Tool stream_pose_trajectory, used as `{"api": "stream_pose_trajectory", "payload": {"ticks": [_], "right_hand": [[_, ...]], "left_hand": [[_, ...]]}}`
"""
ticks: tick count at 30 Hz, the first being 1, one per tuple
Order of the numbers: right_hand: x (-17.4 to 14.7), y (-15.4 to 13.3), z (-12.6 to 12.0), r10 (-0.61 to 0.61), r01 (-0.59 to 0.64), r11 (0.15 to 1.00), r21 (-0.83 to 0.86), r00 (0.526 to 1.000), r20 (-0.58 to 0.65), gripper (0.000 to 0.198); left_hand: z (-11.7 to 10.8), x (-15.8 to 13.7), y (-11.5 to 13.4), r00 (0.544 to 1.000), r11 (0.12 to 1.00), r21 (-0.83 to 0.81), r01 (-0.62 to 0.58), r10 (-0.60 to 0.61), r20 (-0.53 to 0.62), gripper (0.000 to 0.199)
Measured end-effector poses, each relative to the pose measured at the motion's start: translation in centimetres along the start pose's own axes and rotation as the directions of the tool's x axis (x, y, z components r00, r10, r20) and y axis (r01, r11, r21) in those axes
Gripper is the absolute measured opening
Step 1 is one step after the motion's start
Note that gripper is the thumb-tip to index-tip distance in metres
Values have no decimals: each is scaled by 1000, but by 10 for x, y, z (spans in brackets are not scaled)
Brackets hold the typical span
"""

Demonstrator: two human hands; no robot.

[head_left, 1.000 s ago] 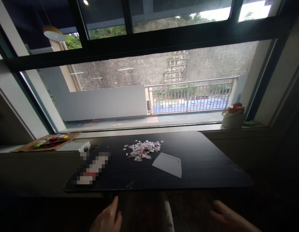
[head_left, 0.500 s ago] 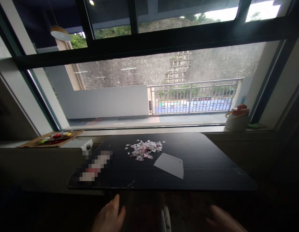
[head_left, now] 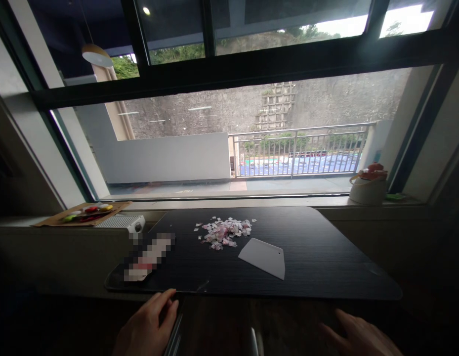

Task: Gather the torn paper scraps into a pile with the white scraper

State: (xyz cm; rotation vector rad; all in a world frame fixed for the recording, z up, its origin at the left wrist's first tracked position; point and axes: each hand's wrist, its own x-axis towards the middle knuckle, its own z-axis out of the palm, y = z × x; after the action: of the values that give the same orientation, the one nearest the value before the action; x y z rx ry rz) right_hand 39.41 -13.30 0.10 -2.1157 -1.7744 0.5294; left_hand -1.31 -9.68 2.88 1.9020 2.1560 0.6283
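My left hand (head_left: 149, 321) is at the front edge of the dark tabletop (head_left: 325, 262), its fingertips at or just by the rim. Its thumb stands apart from the outstretched fingers, and nothing shows in it. Below the edge on the other side, my right hand (head_left: 360, 332) has thumb and fingers spread, with nothing in it. On the tabletop lies a loose heap of small white and pinkish paper scraps (head_left: 225, 231). A flat white scraper (head_left: 264, 257) with a small hole lies just right of the heap. Toward the left side is a pixelated pale and red item (head_left: 151, 258) whose kind I cannot make out.
Behind the table runs a window sill (head_left: 288, 201). A white jug with an orange lid (head_left: 368, 185) stands at its right end. To the left, a brown board (head_left: 81, 215) with colourful things lies beside a white radiator (head_left: 121, 222).
My left hand has moved left and up to the table edge. My right hand has shifted right, and its fingers show more spread. The whole view has tilted slightly.
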Motion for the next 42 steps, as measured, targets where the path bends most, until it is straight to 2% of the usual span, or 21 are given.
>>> {"api": "stream_pose_trajectory", "payload": {"ticks": [2, 4, 7, 9, 12, 15, 18, 21, 24, 26, 27, 29, 31, 33, 35, 37, 40, 42], "right_hand": [[5, -15, -19, 6, -7, 999, -49, 1000, -22, 29], [16, -35, -34, 31, -38, 995, -93, 997, -70, 24], [44, -67, -42, -99, 82, 989, -127, 986, -133, 29], [63, -83, -40, -169, 150, 980, -132, 976, -141, 50], [82, -99, -32, -250, 246, 960, -134, 968, -12, 75], [86, -105, -27, -250, 255, 955, -154, 967, 48, 76], [87, -105, -24, -249, 252, 956, -149, 968, 35, 68], [94, -100, -17, -259, 255, 958, -133, 966, -17, 71], [113, -87, -5, -293, 292, 956, -24, 948, -125, 74], [129, -76, 3, -298, 320, 934, 158, 943, -147, 69], [136, -70, 7, -263, 295, 910, 290, 954, -145, 64], [147, -60, 11, -197, 224, 790, 570, 974, -110, 54], [152, -53, 12, -129, 149, 629, 763, 988, -87, 47], [151, -51, 10, -50, 103, 505, 857, 995, -90, 45], [148, -52, 8, 13, 94, 448, 889, 994, -112, 46], [146, -55, 6, 29, 100, 471, 877, 991, -129, 47], [149, -60, 7, 35, 108, 570, 814, 987, -155, 48], [152, -62, 8, 76, 83, 555, 828, 986, -150, 52]], "left_hand": [[-5, 11, 4, 982, 993, -36, -109, 102, -157, 36], [-7, 28, 13, 950, 972, -71, -224, 201, -238, 33], [0, 61, 26, 908, 935, -111, -336, 290, -303, 33], [10, 80, 29, 895, 931, -104, -351, 301, -328, 32], [28, 95, 26, 887, 934, -100, -343, 288, -360, 29], [39, 95, 22, 878, 933, -85, -350, 295, -378, 25], [42, 91, 23, 877, 932, -40, -360, 323, -357, 24], [43, 89, 27, 883, 935, -22, -355, 327, -336, 24], [45, 89, 28, 887, 937, -19, -349, 324, -328, 23], [47, 91, 27, 885, 936, -13, -353, 329, -328, 24], [49, 91, 26, 883, 935, -10, -355, 332, -331, 24], [52, 92, 26, 876, 932, -9, -363, 338, -345, 24], [54, 92, 25, 863, 927, -8, -374, 345, -368, 23], [54, 92, 24, 848, 919, -6, -393, 360, -389, 22], [54, 92, 23, 834, 910, -4, -415, 379, -401, 21], [53, 92, 23, 828, 902, -4, -431, 394, -398, 21], [52, 92, 23, 831, 902, -1, -431, 397, -389, 21], [53, 93, 23, 836, 906, 5, -423, 393, -383, 21]]}}
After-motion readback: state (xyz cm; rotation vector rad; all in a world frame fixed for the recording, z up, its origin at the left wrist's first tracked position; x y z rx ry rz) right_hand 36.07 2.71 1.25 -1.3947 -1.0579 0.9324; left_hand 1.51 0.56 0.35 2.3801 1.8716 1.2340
